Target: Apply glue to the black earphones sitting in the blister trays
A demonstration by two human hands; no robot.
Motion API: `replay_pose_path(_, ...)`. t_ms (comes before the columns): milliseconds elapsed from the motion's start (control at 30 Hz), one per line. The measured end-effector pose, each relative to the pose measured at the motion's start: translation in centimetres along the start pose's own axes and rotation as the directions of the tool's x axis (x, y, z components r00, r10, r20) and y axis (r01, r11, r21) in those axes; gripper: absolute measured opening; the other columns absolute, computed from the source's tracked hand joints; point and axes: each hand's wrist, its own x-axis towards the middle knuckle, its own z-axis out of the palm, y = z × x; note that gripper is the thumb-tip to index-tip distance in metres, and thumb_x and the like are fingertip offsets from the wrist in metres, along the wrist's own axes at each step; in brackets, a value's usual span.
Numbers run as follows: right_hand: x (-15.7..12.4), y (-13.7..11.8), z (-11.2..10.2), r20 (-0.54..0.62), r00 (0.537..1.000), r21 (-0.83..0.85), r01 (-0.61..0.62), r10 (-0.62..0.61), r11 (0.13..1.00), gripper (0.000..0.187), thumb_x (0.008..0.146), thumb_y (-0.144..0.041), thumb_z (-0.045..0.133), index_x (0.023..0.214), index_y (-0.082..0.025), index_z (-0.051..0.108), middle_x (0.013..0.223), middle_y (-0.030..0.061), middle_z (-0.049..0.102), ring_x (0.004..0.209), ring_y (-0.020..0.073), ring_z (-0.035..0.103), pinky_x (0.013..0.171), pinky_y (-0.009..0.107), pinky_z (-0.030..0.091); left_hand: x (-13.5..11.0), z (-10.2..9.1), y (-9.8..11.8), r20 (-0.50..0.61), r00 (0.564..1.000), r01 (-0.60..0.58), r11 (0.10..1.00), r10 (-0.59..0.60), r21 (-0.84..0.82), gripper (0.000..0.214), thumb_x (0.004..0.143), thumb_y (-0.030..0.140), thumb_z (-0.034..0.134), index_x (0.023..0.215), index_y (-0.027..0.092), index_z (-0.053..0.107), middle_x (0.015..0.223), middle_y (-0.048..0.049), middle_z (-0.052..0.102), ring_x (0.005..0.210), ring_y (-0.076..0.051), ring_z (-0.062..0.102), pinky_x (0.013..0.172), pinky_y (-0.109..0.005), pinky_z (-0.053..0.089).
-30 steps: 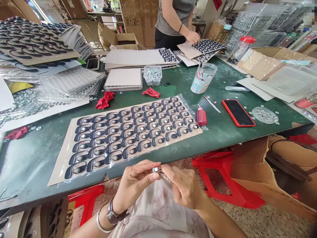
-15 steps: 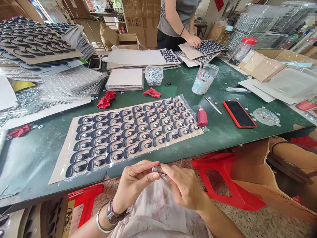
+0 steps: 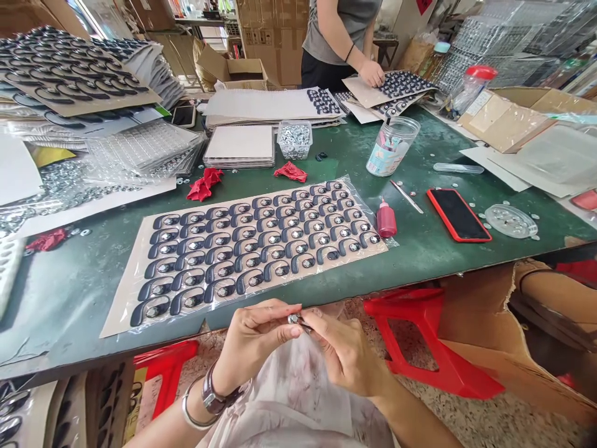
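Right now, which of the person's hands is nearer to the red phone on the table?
Right. The right hand is below and to the left of the phone; the left hand lies further left. Both pinch a small silver piece.

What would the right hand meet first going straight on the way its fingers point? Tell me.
The right hand points left at the small round metal piece it pinches; just beyond that, the left hand, it seems.

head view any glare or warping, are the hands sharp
In the head view, wide-angle distortion stretches the green table outward; sheen streaks the plastic film over the sheet of dark parts; the left hand and right hand, pinching a small metal piece, look sharp.
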Motion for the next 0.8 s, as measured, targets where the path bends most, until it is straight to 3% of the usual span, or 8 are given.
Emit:
replay_pose_path(100, 0.0, -0.2, 0.4, 0.028, 0.997, 0.224, -0.078, 0.074, 0.972, 0.044, 0.093, -0.009, 0.039, 0.135, -0.019, 0.045, 0.113, 0.0077, 0.07, 0.096, 0.0185, 0.07, 0.074, 0.027, 0.055, -0.2, 0.0, 0.0, -0.019, 0.998, 0.052, 0.998, -0.053, -0.04, 0.023, 0.073, 0.023, 0.08, 0.097, 0.024, 0.078, 0.086, -0.0049, 0.072, 0.075, -0.014, 0.067, 0.068, -0.017, 0.055)
replay_pose_path(233, 0.1, -0.5, 0.3, 0.133, 0.967, 0.45, -0.255, 0.219, 0.856, 0.036, 0.098, -0.019, 0.042, 0.132, -0.026, 0.05, 0.125, 0.0049, 0.065, 0.114, 0.019, 0.063, 0.095, 0.028, 0.051, -0.5, -0.1, 0.0, -0.011, 0.993, 0.116, 0.98, -0.12, -0.161, 0.026, 0.072, 0.024, 0.081, 0.098, 0.022, 0.077, 0.087, -0.0051, 0.07, 0.075, -0.013, 0.065, 0.068, -0.018, 0.055)
replay_pose_path(400, 0.3, -0.8, 0.7, 0.264, 0.906, 0.583, -0.424, 0.332, 0.693, 0.032, 0.099, -0.033, 0.044, 0.127, -0.026, 0.057, 0.118, 0.0052, 0.068, 0.101, 0.0204, 0.066, 0.094, 0.032, 0.052, -1.3, 0.1, 0.5, 0.006, 0.982, 0.18, 0.924, -0.189, -0.336, 0.028, 0.071, 0.025, 0.082, 0.097, 0.019, 0.077, 0.078, -0.0027, 0.066, 0.067, -0.01, 0.063, 0.064, -0.018, 0.053)
replay_pose_path(533, -0.1, -0.8, 0.8, 0.229, 0.888, 0.582, -0.454, 0.399, 0.675, 0.031, 0.095, -0.039, 0.051, 0.121, -0.027, 0.062, 0.114, 0.0072, 0.07, 0.096, 0.0219, 0.067, 0.087, 0.031, 0.055, -2.2, -1.5, 1.3, -0.019, 0.968, 0.224, 0.901, -0.249, -0.372, 0.036, 0.07, 0.037, 0.082, 0.098, 0.015, 0.075, 0.078, -0.0057, 0.069, 0.067, -0.015, 0.067, 0.063, -0.024, 0.056)
replay_pose_path(633, -0.7, 0.1, -0.3, 0.115, 0.825, 0.611, -0.498, 0.553, 0.616, 0.036, 0.09, -0.044, 0.058, 0.122, -0.027, 0.062, 0.094, 0.0073, 0.07, 0.079, 0.0195, 0.067, 0.066, 0.024, 0.057, -2.6, -6.4, 1.9, -0.277, 0.946, 0.184, 0.982, -0.168, 0.033, 0.049, 0.075, 0.052, 0.072, 0.105, 0.013, 0.072, 0.076, -0.0082, 0.072, 0.067, -0.018, 0.068, 0.063, -0.027, 0.057)
replay_pose_path(667, -0.8, 0.6, -0.8, 0.086, 0.784, 0.636, -0.518, 0.615, 0.572, 0.038, 0.089, -0.045, 0.059, 0.123, -0.028, 0.061, 0.085, 0.0055, 0.068, 0.069, 0.0165, 0.064, 0.059, 0.022, 0.056, -2.7, -8.8, 2.1, -0.4, 0.911, 0.202, 0.951, -0.094, 0.236, 0.055, 0.076, 0.058, 0.068, 0.108, 0.013, 0.071, 0.078, -0.0076, 0.073, 0.069, -0.018, 0.069, 0.066, -0.028, 0.058)
replay_pose_path(733, -0.9, 1.7, -2.1, 0.045, 0.708, 0.692, -0.531, 0.704, 0.49, 0.04, 0.088, -0.046, 0.061, 0.124, -0.028, 0.06, 0.075, 0.0019, 0.062, 0.058, 0.0117, 0.057, 0.053, 0.018, 0.053, -3.0, -14.5, 2.6, -0.57, 0.822, 0.248, 0.906, -0.009, 0.343, 0.063, 0.075, 0.061, 0.067, 0.115, 0.013, 0.067, 0.087, -0.0071, 0.074, 0.083, -0.019, 0.069, 0.082, -0.033, 0.057)
replay_pose_path(800, -0.6, 2.6, -3.2, -0.011, 0.686, 0.729, -0.493, 0.727, 0.476, 0.038, 0.087, -0.044, 0.063, 0.122, -0.028, 0.06, 0.07, 0.0003, 0.057, 0.055, 0.0097, 0.052, 0.05, 0.016, 0.05, -3.2, -20.4, 3.1, -0.69, 0.722, 0.326, 0.859, 0.044, 0.395, 0.069, 0.075, 0.062, 0.065, 0.121, 0.011, 0.062, 0.09, -0.0046, 0.073, 0.086, -0.019, 0.068, 0.091, -0.038, 0.054)
